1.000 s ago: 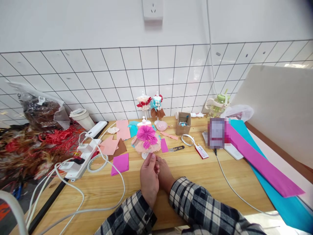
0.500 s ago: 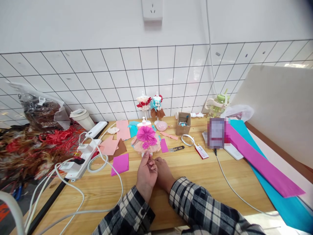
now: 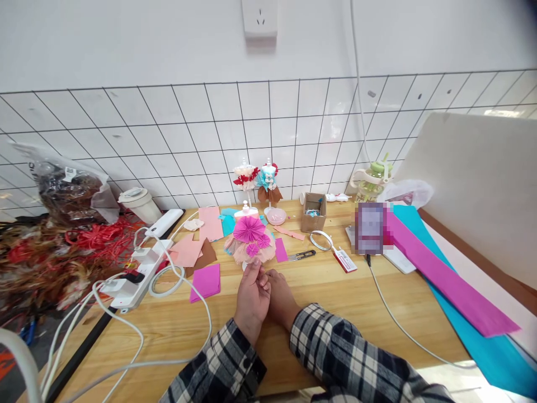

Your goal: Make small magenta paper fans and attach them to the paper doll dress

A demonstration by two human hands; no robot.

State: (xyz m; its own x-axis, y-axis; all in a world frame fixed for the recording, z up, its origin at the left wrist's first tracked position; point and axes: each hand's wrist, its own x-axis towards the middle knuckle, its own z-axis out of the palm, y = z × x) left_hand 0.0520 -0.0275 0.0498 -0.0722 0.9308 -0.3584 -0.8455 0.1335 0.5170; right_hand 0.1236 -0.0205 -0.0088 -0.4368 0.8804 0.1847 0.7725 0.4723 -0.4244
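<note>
There it stands, mid-table just beyond the hands: a small white dress form wearing a pale peach ruffled paper skirt, a big magenta pleated paper fan spread over its front, smaller magenta rosettes clustered below. It's upright, the ruffles flaring wide at the hem. The left hand is right up against the lower edge in this view, thumb pointing far, fingers curled in narrow; the right hand is bent in beside it, touching. Whether either holds anything, I can't tell.

Onto the pale wooden table: folded magenta paper lies left of the hands, black-handled thread snips to the right, an open brown cardboard box farther off. Two more dressed forms, one peach and red, one blue and brown, stand at the far side, before a white wall with dark-lined tiles. A white power strip trails cables on the left.

The form's base is largely hidden behind the left fingertips, and most right-hand fingers are tucked from sight. Far right, a pixelated block defies reading; the white wall socket is cut off at the top.
</note>
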